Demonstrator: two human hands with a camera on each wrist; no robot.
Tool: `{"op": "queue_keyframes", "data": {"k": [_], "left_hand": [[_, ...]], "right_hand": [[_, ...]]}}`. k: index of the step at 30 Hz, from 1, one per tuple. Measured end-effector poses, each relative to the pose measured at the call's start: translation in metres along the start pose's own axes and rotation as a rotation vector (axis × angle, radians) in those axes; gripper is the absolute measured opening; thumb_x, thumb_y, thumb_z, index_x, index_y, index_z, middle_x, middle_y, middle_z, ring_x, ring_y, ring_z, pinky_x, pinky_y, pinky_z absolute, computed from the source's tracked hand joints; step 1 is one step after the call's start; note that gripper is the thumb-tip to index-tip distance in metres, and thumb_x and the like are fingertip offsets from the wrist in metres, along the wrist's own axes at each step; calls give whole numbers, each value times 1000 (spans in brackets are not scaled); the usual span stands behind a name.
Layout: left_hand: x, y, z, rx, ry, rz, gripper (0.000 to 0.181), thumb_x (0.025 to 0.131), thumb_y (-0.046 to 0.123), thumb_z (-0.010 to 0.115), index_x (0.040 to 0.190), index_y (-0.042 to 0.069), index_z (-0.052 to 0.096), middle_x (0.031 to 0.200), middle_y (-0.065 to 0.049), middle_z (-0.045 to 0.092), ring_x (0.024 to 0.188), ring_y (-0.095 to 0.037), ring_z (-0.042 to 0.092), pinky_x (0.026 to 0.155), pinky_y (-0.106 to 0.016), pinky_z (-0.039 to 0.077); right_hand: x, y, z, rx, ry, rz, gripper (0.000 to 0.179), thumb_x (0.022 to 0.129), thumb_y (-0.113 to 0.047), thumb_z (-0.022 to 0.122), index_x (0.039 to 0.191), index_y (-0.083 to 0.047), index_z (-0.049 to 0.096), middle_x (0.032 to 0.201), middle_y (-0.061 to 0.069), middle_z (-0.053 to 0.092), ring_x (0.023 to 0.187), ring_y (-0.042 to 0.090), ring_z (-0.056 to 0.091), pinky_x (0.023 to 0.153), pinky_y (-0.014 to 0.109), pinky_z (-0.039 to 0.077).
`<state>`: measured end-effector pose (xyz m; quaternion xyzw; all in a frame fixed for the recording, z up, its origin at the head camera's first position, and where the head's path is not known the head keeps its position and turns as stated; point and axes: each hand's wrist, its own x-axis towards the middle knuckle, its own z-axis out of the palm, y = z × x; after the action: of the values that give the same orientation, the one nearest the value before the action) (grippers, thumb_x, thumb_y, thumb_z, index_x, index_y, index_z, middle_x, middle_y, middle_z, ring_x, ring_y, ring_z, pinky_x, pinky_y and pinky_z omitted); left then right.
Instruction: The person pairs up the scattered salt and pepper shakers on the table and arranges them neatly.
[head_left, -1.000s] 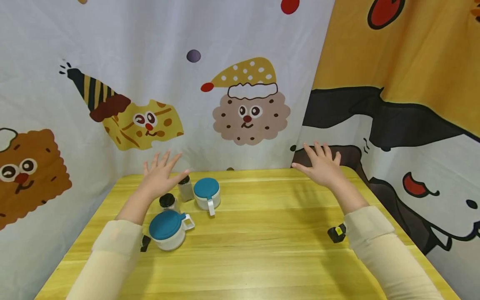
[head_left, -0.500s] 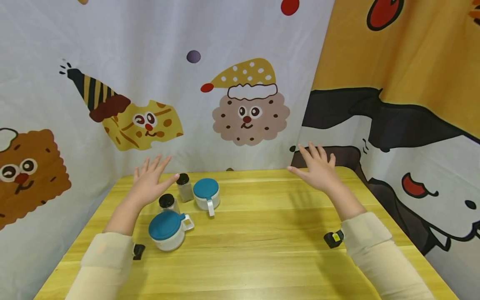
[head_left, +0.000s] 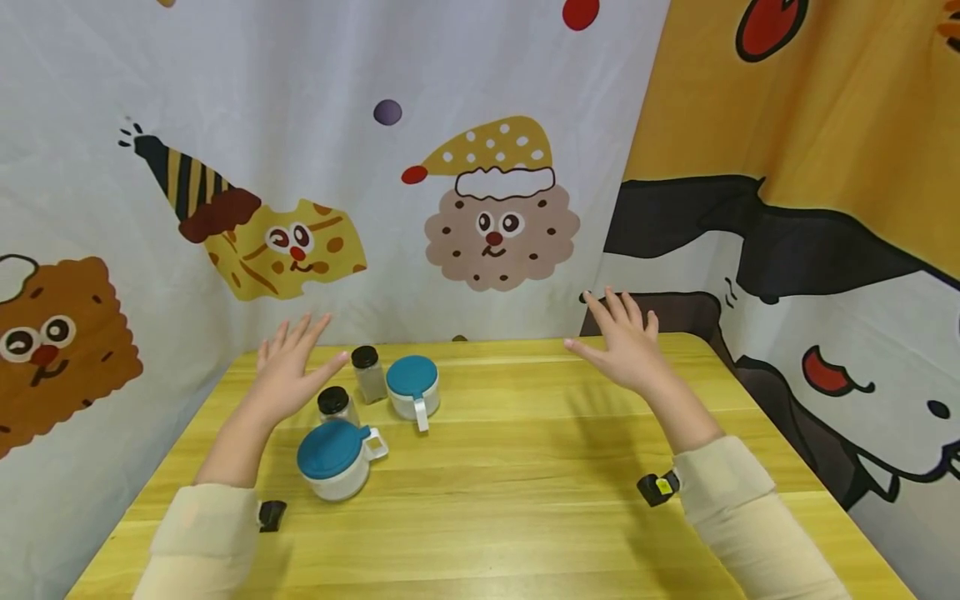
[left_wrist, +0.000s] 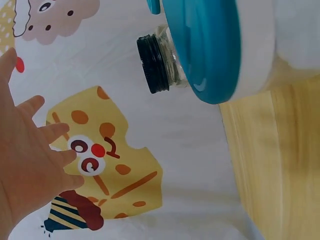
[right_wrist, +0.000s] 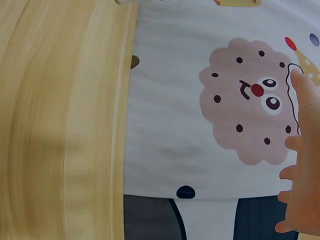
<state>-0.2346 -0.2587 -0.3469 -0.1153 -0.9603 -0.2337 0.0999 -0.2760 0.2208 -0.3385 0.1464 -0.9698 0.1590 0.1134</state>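
My left hand (head_left: pixel 288 379) hovers over the table's left side with fingers spread, holding nothing. Just right of it stand two small clear jars with black lids, a nearer jar (head_left: pixel 337 407) and a farther jar (head_left: pixel 369 377). Two white containers with blue lids and white handles are beside them: the nearer container (head_left: pixel 337 467) and the farther container (head_left: pixel 414 390). In the left wrist view the blue lid (left_wrist: pixel 207 50) partly covers a black-capped jar (left_wrist: pixel 159 62). My right hand (head_left: pixel 628 354), fingers also spread, is raised above the table's right side and touches nothing.
The yellow wood-grain table (head_left: pixel 495 500) reaches back to a white curtain (head_left: pixel 337 75) printed with cartoon figures. Another printed curtain (head_left: pixel 847 167) hangs along the right. Black wrist devices show at the left cuff (head_left: pixel 272 515) and right cuff (head_left: pixel 657 489).
My left hand has drifted left and slightly toward me, uncovering more of the farther jar. My right hand has shifted a little left. The jars and containers have stayed put.
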Motion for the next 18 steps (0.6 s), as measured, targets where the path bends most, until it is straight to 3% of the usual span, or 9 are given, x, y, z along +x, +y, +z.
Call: {"op": "queue_keyframes", "data": {"k": [18], "left_hand": [[-16,-6,7,-62,86,12,76,95,50,52,154,15,19,156,-23,12,139,-49,0,101,-69,-4]], "right_hand": [[-9,-28,12,65,34,-66,92,85,-70,50,155,-25,11,159,12,2,142,38,-3,103,66,-6]]}}
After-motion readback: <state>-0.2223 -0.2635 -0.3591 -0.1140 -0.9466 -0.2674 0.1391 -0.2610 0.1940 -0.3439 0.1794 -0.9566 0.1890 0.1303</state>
